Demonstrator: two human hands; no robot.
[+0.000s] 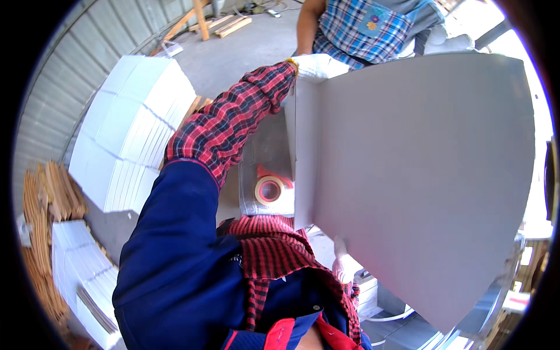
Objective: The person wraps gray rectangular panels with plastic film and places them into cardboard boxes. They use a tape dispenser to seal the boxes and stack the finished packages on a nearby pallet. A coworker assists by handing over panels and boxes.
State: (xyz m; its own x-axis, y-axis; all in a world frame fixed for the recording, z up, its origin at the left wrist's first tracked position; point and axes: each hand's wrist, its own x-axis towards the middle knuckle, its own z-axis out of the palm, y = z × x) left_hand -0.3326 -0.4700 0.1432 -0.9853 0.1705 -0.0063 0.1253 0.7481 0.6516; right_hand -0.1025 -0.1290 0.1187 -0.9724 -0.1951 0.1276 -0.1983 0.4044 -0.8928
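A large grey sheet, with a narrow folded strip along its left side, spans the right half of the head view. At its far left corner is my left hand in a white glove, closed on the edge; the fingertips are partly hidden. My right hand, also gloved, grips the near edge with the thumb on top and the other fingers out of sight beneath. Left of the fold, a roll of tape lies on the worktop, with a red piece beside it.
Across the sheet stands a co-worker in a blue plaid apron. To the left are a tall strapped stack of white boards, a lower white stack and wooden strips. More wood pieces lie on the floor by the metal wall.
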